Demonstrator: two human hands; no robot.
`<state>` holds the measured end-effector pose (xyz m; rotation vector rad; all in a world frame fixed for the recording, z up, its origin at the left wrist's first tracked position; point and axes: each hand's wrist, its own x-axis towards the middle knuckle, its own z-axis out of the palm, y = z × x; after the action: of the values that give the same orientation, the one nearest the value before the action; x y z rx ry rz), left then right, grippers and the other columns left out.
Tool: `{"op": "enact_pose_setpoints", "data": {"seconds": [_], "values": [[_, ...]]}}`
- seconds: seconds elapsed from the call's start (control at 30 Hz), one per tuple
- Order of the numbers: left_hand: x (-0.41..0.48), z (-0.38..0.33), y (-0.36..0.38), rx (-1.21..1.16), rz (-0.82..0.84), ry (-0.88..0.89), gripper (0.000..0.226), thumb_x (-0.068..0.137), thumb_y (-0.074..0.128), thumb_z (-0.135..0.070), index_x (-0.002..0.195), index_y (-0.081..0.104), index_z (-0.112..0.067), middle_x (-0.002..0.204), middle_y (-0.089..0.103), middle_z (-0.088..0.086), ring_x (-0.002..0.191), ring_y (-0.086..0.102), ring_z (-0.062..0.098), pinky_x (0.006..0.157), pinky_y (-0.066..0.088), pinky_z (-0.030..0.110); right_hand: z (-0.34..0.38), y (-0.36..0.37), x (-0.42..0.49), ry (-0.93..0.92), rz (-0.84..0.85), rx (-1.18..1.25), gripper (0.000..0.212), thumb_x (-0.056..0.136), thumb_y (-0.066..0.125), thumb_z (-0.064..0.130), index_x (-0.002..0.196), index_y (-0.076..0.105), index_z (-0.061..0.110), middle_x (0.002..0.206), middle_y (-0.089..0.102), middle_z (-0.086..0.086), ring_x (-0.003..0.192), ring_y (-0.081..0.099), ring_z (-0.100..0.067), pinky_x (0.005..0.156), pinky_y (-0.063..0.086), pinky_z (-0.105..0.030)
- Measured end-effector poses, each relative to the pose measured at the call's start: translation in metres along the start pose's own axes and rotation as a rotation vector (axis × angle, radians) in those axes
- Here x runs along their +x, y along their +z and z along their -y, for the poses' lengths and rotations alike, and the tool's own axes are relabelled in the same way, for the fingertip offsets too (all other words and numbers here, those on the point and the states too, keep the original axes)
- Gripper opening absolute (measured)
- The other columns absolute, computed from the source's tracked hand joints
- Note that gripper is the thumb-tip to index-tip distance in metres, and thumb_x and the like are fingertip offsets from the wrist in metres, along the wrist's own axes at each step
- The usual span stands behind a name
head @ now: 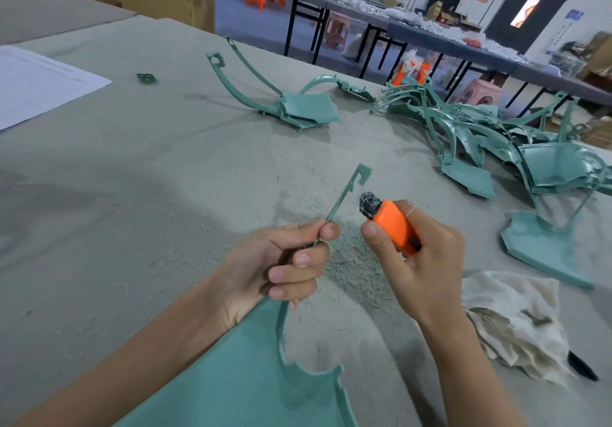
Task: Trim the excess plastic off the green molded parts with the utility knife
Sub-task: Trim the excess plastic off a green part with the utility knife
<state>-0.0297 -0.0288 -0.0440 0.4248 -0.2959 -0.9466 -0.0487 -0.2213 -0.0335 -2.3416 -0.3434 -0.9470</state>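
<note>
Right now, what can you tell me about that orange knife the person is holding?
The utility knife has an orange plastic body and a dark head tangled with pale shavings; no blade shows. The right hand grips it, thumb along its side. It tilts up and left, its head close beside the thin arm of the green part; contact is unclear.

Soft, even light is falling across the surface; broad faint shadows are lying at left, and the edges are bending and blurring.
</note>
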Motion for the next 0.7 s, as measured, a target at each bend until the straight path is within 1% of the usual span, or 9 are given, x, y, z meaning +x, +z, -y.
{"op": "enact_pose_setpoints", "data": {"seconds": [0.1,0.2,0.27,0.33,0.4,0.47,0.53,0.57,0.7], "values": [[-0.001,-0.001,0.001,-0.03,0.016,-0.01,0.021,0.093,0.042,-0.01,0.082,0.059,-0.006,0.051,0.051,0.001,0.033,0.026,0.006,0.029,0.035,0.015,0.0,0.001,0.0,-0.002,-0.003,0.002,0.028,0.087,0.053,0.064,0.081,0.05,0.037,0.049,0.031,0.01,0.045,0.034,-0.006,0.046,0.03,-0.03],[-0.002,0.0,-0.001,-0.048,0.035,-0.042,0.023,0.094,0.041,-0.01,0.082,0.06,-0.005,0.051,0.052,0.002,0.031,0.03,0.006,0.03,0.036,0.016,-0.002,-0.001,0.002,0.055,-0.027,0.034,0.034,0.088,0.049,0.07,0.074,0.044,0.039,0.05,0.032,0.006,0.045,0.033,-0.01,0.046,0.031,-0.032],[-0.002,0.001,-0.002,-0.045,0.047,-0.05,0.023,0.095,0.041,-0.01,0.082,0.059,-0.005,0.052,0.052,0.002,0.031,0.03,0.006,0.03,0.037,0.016,-0.005,-0.002,0.004,0.11,-0.046,0.062,0.04,0.088,0.048,0.07,0.067,0.042,0.036,0.05,0.031,0.005,0.045,0.032,-0.01,0.047,0.027,-0.024],[0.0,0.0,-0.001,0.073,-0.036,0.007,0.018,0.094,0.046,-0.012,0.083,0.059,-0.006,0.05,0.05,0.0,0.029,0.034,0.003,0.028,0.035,0.016,-0.01,-0.002,0.005,0.179,-0.089,0.125,0.048,0.09,0.048,0.065,0.065,0.05,0.024,0.053,0.035,0.003,0.046,0.033,-0.008,0.047,0.024,-0.016],[0.003,-0.002,0.0,0.273,-0.185,0.129,0.015,0.092,0.052,-0.016,0.084,0.061,-0.007,0.048,0.048,-0.001,0.027,0.036,0.002,0.028,0.032,0.014,-0.012,-0.001,0.004,0.253,-0.123,0.199,0.064,0.091,0.044,0.065,0.077,0.057,0.004,0.058,0.039,-0.007,0.05,0.035,-0.014,0.047,0.028,-0.022],[0.004,-0.004,0.001,0.404,-0.306,0.278,0.018,0.083,0.056,-0.021,0.085,0.069,-0.009,0.05,0.05,0.0,0.028,0.035,0.003,0.031,0.031,0.012,-0.009,-0.001,0.004,0.275,-0.123,0.237,0.054,0.093,0.044,0.062,0.092,0.058,0.01,0.063,0.042,-0.01,0.053,0.038,-0.02,0.049,0.033,-0.03],[0.003,-0.005,0.003,0.468,-0.37,0.402,0.021,0.08,0.059,-0.024,0.088,0.074,-0.011,0.055,0.053,0.001,0.031,0.036,0.004,0.033,0.031,0.012,-0.006,-0.003,0.004,0.235,-0.091,0.238,0.03,0.095,0.048,0.053,0.104,0.053,0.025,0.065,0.043,0.001,0.053,0.039,-0.009,0.05,0.032,-0.021],[0.002,-0.006,0.005,0.497,-0.389,0.45,0.022,0.08,0.06,-0.025,0.09,0.074,-0.012,0.056,0.054,0.001,0.032,0.037,0.005,0.034,0.031,0.012,-0.004,-0.004,0.004,0.209,-0.063,0.244,0.023,0.096,0.05,0.049,0.107,0.051,0.028,0.067,0.044,0.005,0.054,0.04,-0.006,0.051,0.031,-0.017],[-0.002,-0.012,0.014,0.492,-0.394,0.606,0.019,0.083,0.057,-0.025,0.084,0.074,-0.017,0.059,0.056,0.001,0.034,0.04,0.004,0.034,0.034,0.013,-0.001,-0.005,0.005,0.147,-0.015,0.227,0.02,0.094,0.054,0.049,0.106,0.055,0.032,0.071,0.047,0.01,0.059,0.041,-0.007,0.054,0.031,-0.017]]}}
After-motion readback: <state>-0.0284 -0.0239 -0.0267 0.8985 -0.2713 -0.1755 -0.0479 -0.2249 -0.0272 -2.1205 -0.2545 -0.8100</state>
